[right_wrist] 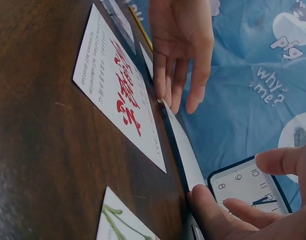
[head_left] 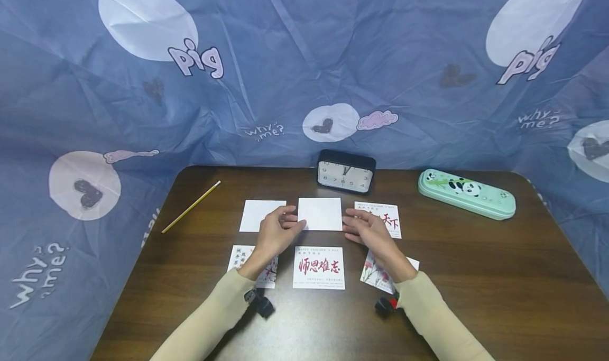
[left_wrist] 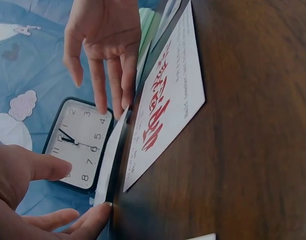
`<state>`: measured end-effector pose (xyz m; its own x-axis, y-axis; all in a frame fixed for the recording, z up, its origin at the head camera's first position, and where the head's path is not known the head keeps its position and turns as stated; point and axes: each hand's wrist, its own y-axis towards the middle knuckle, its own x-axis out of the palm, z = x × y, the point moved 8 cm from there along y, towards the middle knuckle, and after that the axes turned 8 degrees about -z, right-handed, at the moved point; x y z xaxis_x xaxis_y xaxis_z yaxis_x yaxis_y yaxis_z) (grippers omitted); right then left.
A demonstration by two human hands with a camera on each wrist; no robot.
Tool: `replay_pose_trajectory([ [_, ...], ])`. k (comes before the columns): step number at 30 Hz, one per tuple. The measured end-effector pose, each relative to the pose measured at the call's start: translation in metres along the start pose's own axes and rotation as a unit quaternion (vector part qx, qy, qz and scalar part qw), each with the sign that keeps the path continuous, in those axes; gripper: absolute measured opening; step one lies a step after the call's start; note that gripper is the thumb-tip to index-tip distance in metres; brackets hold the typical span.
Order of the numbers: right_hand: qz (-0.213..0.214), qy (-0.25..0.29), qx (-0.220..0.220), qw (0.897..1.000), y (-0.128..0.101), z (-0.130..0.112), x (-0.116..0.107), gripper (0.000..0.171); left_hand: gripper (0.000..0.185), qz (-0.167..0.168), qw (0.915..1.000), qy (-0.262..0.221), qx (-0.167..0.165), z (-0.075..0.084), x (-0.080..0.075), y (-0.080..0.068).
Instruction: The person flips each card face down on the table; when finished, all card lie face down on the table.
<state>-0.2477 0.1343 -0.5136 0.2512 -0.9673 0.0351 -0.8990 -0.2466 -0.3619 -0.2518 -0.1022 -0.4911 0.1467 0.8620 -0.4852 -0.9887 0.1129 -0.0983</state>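
Observation:
A blank white card (head_left: 320,214) lies in the middle of the back row, between both hands. My left hand (head_left: 278,231) touches its left edge with extended fingertips, the thumb held apart. On the other side, my right hand (head_left: 373,234) has its relaxed fingers at the card's right edge; the wrist views show neither hand curled round it. Another blank card (head_left: 252,213) lies partly behind the left hand. The right hand partly covers a card with red characters (head_left: 395,221). In front are another red-lettered card (head_left: 319,268), a flower card (head_left: 376,276) and a printed card (head_left: 238,258), the last two partly hidden by the wrists.
A black-framed clock (head_left: 345,177) stands behind the cards at the back of the wooden table (head_left: 476,276). A green panda pencil case (head_left: 468,194) lies at the right, a yellow pencil (head_left: 190,207) at the left. Patterned blue cloth (head_left: 266,75) hangs behind.

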Motion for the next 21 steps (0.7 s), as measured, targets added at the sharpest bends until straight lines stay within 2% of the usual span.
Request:
replay_pose_trajectory([
  [21,-0.009,-0.003,0.011,1.000,-0.0022,0.0033,-0.0014,0.051,0.046,-0.022,0.9996,0.014,0.006,0.0052,0.0045,-0.0085],
])
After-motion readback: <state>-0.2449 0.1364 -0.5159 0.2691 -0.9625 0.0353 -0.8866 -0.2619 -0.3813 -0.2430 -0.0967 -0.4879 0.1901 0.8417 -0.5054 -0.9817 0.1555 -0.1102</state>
